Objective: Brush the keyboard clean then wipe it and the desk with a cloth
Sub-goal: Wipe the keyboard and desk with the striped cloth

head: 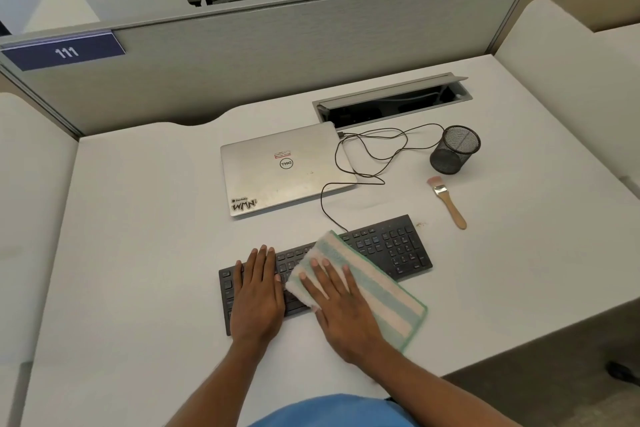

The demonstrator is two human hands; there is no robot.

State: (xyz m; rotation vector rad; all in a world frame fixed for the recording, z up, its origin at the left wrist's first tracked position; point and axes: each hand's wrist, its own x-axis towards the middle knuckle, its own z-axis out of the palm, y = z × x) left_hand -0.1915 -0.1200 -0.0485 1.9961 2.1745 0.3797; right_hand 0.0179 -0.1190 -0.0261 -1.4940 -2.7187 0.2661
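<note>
Keyboard [391,250] lies on the desk [138,218] in front of me, my left hand [258,291] flat on its left end with fingers straight, my right hand [341,308] pressing the striped cloth [381,298] flat on its middle keys.

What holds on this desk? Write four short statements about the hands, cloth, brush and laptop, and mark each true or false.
1. The brush lies on the desk near the mesh cup. True.
2. The left hand holds the brush. False: it rests flat on the keyboard, and nothing touches the brush.
3. The right hand presses the cloth onto the keyboard. True.
4. The laptop is open. False: its lid is closed.
</note>
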